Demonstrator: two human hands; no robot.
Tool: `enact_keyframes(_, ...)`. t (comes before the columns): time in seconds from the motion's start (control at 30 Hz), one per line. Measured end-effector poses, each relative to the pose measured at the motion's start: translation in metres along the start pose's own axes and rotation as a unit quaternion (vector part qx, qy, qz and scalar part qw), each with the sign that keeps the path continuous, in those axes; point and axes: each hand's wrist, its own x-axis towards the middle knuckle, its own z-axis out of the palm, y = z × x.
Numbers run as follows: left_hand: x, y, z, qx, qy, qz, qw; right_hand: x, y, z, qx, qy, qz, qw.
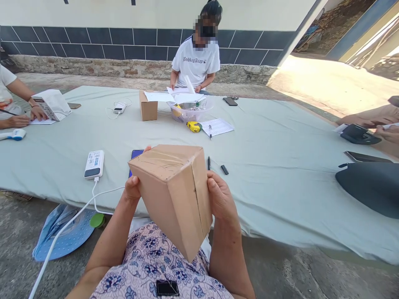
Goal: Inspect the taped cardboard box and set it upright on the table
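A floral garment (149,265) lies closest, with a forearm reaching forward on either side of it. Above the lap, at the near edge of the counter (280,166), a brown box (174,199) is held up at a slant, one corner pointing down; whether that corner touches the garment cannot be told. The left grip (133,189) pinches the box's left side, thumb at the edge and fingertips just showing behind the top; the right grip (222,195) presses the opposite side, thumb up, its other fingers mostly hidden. The left forearm angles inward, while the right rises nearly upright. The step in hand seems to be supporting and angling the box between both grips; any next move would call for even pressure from the two sides, and setting it flat would need levelling first. To the left, a hat (62,245) lies on the ground and a power bank (94,164) on the counter, with a cable (59,236) plugged in. Beyond the box are a pen (209,162), a tape measure (193,126) and a bowl (205,110), then a seated person (196,62) handling papers (158,96).
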Motion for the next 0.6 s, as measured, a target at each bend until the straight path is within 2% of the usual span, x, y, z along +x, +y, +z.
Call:
enact_keyframes(0.2,0.007,-0.007,-0.011,-0.072,0.112,0.006,0.991,0.001,-0.003,0.001,-0.016,-0.009,0.033,0.999)
enact_keyframes(0.3,0.010,-0.011,-0.016,-0.099,0.157,0.006,0.983,0.003,-0.001,0.000,-0.001,-0.003,0.022,1.000)
enact_keyframes(0.6,0.016,-0.012,-0.005,-0.113,0.171,-0.010,0.979,0.008,0.014,-0.003,0.011,0.031,-0.030,0.999)
